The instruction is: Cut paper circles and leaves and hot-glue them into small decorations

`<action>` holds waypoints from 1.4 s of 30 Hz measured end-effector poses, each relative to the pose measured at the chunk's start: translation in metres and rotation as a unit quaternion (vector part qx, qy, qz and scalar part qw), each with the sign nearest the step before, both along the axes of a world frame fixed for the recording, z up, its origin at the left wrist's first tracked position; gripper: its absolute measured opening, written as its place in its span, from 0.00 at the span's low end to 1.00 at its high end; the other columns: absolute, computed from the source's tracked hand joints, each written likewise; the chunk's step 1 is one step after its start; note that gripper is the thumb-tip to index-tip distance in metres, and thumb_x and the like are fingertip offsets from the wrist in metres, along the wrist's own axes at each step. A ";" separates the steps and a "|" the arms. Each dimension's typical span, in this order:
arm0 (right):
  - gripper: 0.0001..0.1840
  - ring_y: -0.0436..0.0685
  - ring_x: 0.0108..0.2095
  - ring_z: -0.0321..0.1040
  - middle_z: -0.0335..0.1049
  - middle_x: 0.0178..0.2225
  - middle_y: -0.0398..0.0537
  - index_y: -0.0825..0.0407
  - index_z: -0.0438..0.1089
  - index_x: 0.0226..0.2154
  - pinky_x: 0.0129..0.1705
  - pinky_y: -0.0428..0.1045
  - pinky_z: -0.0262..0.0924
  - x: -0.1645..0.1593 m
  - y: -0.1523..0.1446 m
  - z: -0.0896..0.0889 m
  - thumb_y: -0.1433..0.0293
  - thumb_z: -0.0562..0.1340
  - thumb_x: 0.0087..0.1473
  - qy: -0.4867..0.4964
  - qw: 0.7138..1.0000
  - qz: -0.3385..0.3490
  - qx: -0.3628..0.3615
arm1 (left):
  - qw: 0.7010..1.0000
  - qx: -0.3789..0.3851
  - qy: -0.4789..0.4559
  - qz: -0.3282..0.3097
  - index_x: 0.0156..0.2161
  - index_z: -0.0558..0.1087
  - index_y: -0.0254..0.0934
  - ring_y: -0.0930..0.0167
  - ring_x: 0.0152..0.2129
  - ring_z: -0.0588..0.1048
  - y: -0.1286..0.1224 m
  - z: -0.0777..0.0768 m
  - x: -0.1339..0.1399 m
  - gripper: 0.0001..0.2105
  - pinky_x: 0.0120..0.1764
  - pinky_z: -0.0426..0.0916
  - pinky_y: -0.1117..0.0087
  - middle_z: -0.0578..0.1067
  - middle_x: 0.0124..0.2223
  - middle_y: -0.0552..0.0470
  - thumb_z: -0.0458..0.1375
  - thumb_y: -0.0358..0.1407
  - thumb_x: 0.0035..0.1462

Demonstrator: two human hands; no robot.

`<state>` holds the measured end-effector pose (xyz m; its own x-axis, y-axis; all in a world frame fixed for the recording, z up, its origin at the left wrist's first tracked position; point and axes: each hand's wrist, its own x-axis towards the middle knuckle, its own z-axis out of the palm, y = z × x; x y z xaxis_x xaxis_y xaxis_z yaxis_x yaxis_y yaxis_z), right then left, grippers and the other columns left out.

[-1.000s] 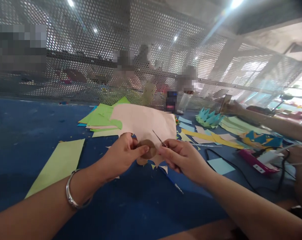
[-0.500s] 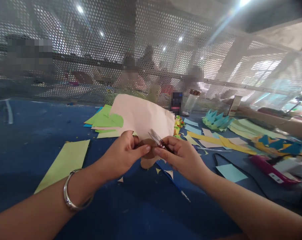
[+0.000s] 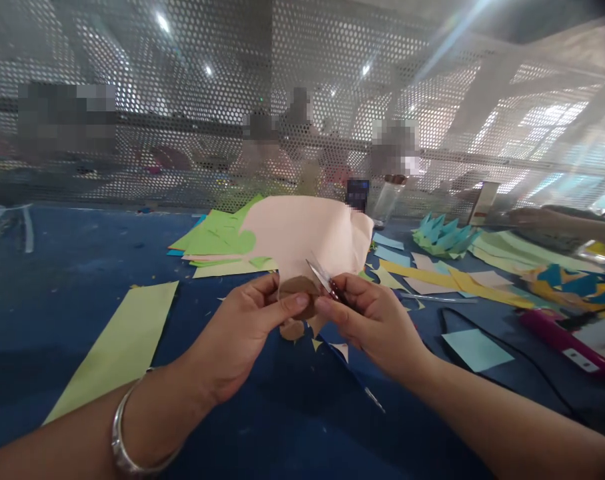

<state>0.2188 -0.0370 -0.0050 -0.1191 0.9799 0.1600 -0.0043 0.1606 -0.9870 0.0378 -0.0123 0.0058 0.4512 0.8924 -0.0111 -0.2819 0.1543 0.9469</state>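
My left hand (image 3: 255, 320) pinches a small brownish paper piece (image 3: 297, 287) between thumb and fingers. Behind it spreads a large pale pink paper sheet (image 3: 302, 230) with a curved, notched edge; I cannot tell whether the two are joined. In my right hand (image 3: 369, 320) is a pair of small scissors (image 3: 322, 275) with dark red handles, blades pointing up and left at the brownish piece. The right thumb tip also touches that piece's edge. Just below lies a rounded brown paper piece (image 3: 292, 330) among small offcuts (image 3: 341, 350).
Green paper sheets (image 3: 217, 233) are stacked behind my left hand, and a yellow-green strip (image 3: 117, 347) lies left. To the right are a blue paper crown (image 3: 445, 237), a light blue square (image 3: 477, 350), a magenta power strip (image 3: 567, 343) and its cable. Another person's arm (image 3: 567, 220) reaches in.
The pink sheet has shifted right and its right side now folds over. Both hands keep their grip beside each other. Another person's arm has appeared at the far right.
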 end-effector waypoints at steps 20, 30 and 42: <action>0.22 0.43 0.17 0.36 0.45 0.16 0.31 0.53 0.68 0.29 0.17 0.42 0.33 0.007 -0.005 0.003 0.51 0.62 0.61 0.030 0.991 0.090 -0.097 | 0.995 0.087 0.047 0.024 0.35 0.76 0.38 0.76 0.29 0.73 0.016 -0.002 -0.011 0.07 0.30 0.62 0.76 0.81 0.34 0.55 0.68 0.37 0.55; 0.22 0.43 0.17 0.35 0.43 0.16 0.30 0.52 0.65 0.27 0.17 0.42 0.33 0.007 -0.006 0.003 0.52 0.63 0.60 0.032 0.991 0.094 -0.086 | 0.999 0.027 0.019 -0.022 0.39 0.74 0.36 0.74 0.32 0.72 0.003 -0.003 -0.002 0.10 0.34 0.64 0.74 0.78 0.35 0.52 0.66 0.39 0.58; 0.22 0.43 0.17 0.35 0.43 0.17 0.31 0.52 0.64 0.27 0.17 0.42 0.32 0.008 -0.005 0.001 0.52 0.63 0.60 0.031 0.992 0.092 -0.077 | 0.999 0.033 -0.001 -0.020 0.40 0.72 0.37 0.72 0.33 0.71 -0.001 -0.003 -0.002 0.10 0.36 0.64 0.70 0.74 0.33 0.54 0.66 0.40 0.59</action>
<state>0.2263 -0.0421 -0.0036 -0.2927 0.9559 0.0223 -0.0812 -0.0016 -0.9967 0.0359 -0.0135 0.0030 0.4862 0.8725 0.0490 -0.2788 0.1018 0.9549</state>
